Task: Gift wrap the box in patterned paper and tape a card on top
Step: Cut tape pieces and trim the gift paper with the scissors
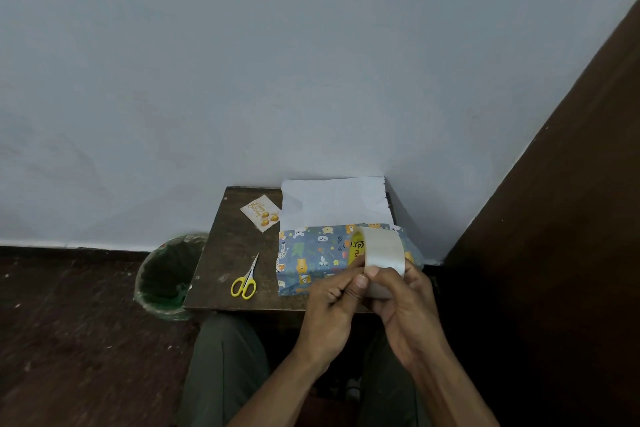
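Both hands met nearest my view, over the lap: my right hand (403,302) curled round a tape roll (381,255), and my left hand (334,298) pinched at the roll's edge with thumb and finger. That roll was wide, clear and glossy, with a yellow core printed "FIX"; the rest of the word was hidden by the tape.

Beyond them I saw a small square table (221,253), dark scuffed wood, set against a pale wall. On it lay the paper (308,255), blue with cartoon animals, folded over the box, which I could not see beneath it. The paper's white underside stood up against the wall, its top edge ragged. My hands covered the parcel's near right corner.

Left of the table stood a round bin (166,274) with a green liner. Yellow-handled scissors (246,279) lay closed on the wood, tips pointing away. A cream card (261,213) with gold balloons and gold script I could not quite read lay near the far edge.
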